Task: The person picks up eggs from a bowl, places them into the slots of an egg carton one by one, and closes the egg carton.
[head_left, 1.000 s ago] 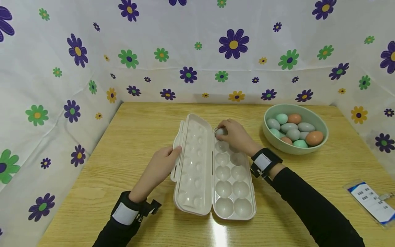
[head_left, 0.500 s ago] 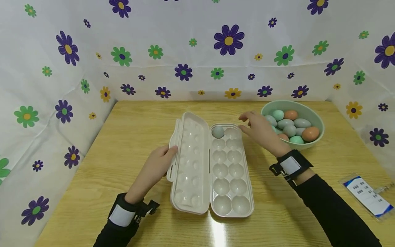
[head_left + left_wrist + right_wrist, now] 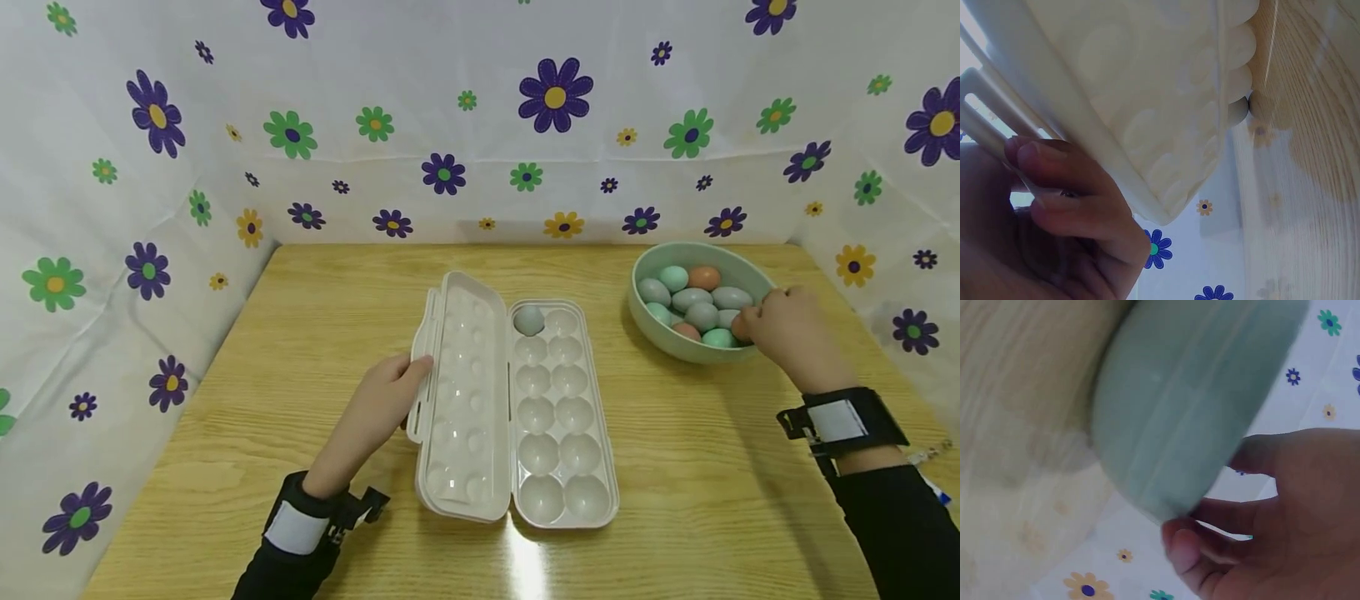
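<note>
A white plastic egg box (image 3: 566, 414) lies open on the table. One grey-green egg (image 3: 528, 320) sits in its far left cup. My left hand (image 3: 384, 392) holds the outer edge of the raised lid (image 3: 468, 400); the left wrist view shows the fingers (image 3: 1079, 215) curled round the lid's slotted flap. My right hand (image 3: 795, 337) is at the right rim of the pale green bowl (image 3: 675, 337), its thumb and fingers curled round a brown egg (image 3: 740, 327), mostly covered. In the right wrist view, the bowl wall hides that egg and the fingertips inside.
Several grey, mint and brown eggs, among them a mint egg (image 3: 673, 277), fill the bowl at the table's back right. A card in a clear holder (image 3: 937, 492) is partly hidden by the right arm. Flowered cloth (image 3: 465, 125) hangs behind the wooden table (image 3: 337, 317).
My right hand released the grey-green egg in the far left cup, then moved right to the bowl and onto a brown egg. My left hand stays on the lid.
</note>
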`<state>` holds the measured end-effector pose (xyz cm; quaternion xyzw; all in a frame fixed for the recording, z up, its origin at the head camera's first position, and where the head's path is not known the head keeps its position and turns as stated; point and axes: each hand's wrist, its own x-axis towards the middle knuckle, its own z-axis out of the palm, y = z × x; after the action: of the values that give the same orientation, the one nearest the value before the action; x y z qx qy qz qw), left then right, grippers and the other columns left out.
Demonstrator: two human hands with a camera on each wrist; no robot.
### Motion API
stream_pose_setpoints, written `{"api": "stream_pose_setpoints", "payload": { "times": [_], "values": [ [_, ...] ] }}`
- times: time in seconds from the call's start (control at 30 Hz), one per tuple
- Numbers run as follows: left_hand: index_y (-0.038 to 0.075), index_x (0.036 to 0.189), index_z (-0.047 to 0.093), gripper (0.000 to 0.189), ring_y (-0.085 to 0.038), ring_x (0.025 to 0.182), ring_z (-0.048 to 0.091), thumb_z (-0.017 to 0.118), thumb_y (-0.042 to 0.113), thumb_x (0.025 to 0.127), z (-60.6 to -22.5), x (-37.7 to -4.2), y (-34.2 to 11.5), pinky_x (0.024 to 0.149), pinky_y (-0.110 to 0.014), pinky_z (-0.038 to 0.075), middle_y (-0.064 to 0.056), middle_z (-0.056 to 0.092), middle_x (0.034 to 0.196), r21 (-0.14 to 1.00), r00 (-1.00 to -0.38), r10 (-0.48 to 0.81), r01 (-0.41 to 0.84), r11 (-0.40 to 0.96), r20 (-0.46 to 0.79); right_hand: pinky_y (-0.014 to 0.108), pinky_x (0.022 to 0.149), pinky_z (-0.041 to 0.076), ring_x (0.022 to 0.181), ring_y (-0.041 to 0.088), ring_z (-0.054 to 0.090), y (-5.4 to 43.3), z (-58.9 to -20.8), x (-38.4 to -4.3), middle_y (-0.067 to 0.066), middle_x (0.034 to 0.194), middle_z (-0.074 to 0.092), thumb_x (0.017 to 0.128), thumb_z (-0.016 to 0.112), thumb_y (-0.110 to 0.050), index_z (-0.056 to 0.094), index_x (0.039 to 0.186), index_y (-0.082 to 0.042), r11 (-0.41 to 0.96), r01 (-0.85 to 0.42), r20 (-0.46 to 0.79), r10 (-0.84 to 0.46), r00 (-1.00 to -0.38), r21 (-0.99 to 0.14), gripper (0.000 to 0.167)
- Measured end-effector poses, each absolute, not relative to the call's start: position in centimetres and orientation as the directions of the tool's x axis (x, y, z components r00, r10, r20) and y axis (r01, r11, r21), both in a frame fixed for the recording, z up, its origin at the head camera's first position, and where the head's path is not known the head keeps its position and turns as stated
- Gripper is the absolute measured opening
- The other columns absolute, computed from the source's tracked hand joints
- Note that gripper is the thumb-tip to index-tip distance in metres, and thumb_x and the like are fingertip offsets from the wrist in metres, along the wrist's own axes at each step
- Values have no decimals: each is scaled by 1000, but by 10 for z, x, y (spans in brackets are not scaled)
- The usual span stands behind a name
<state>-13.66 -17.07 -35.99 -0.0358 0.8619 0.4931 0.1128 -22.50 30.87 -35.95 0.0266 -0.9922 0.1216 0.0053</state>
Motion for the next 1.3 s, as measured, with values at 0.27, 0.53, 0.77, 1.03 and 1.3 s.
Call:
{"api": "stream_pose_setpoints", "payload": {
  "times": [0.27,0.53,0.77,1.03,1.3],
  "values": [
    [5,122,66,43,-17,64,63,42,38,107,-358,-135,-171,60,-32,53,-9,66,79,842,-974,46,-167,513,-221,63,85,39,90,55,52,307,-373,-218,38,85,54,101,60,-29,49,94,18,982,-104,87,-91,-992,-156,49],
    [3,122,66,43,-17,63,62,42,37,107,-359,-134,-171,59,-31,52,-9,66,78,845,-974,42,-171,506,-223,56,79,45,90,47,58,303,-374,-225,31,94,64,96,66,-20,62,107,15,951,-133,52,-123,-991,-280,38],
    [5,118,67,43,-17,63,61,42,38,107,-358,-134,-171,60,-32,52,-8,65,76,841,-973,42,-175,511,-228,39,72,47,85,32,58,308,-368,-232,20,93,64,95,63,-18,65,102,10,929,-106,-117,-156,-981,-354,29],
    [6,120,67,42,-17,62,60,42,38,107,-360,-135,-170,60,-35,52,-7,64,75,841,-973,45,-171,513,-226,48,77,52,88,34,62,308,-360,-232,25,98,68,94,66,-17,66,105,12,928,-111,-150,-174,-973,-355,31],
    [6,121,66,42,-17,57,57,42,38,107,-362,-136,-171,56,-34,50,-5,61,70,844,-975,52,-161,512,-218,34,64,43,79,30,58,298,-343,-228,18,85,65,88,67,-15,66,97,9,921,-109,-61,-142,-988,-373,26]
  ]
}}
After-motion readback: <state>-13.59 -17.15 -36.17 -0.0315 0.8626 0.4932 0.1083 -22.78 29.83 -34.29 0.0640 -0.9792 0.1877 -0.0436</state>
